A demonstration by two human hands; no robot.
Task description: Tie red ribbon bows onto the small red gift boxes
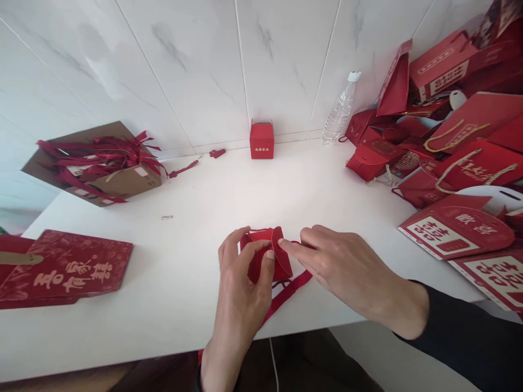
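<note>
A small red paper gift box [281, 264] sits near the front edge of the white table, its top open and a rounded flap raised on the right. My left hand [245, 272] is wrapped around its left side, with thumb and fingers at the opening. From the right, my right hand [333, 258] has its index finger on the raised flap and the other fingers curled; its thumb is hidden. A red ribbon [288, 294] runs out from under the box toward the table edge, and thin red cord shows beside the box.
A closed red box [262, 140] stands by the wall, near a plastic bottle [341, 111]. At left are a cardboard box [134, 182] of red ribbons and flat red packaging [81, 264]. Many red gift boxes [453, 228] crowd the right. Small red tassels [183, 169] lie at the back.
</note>
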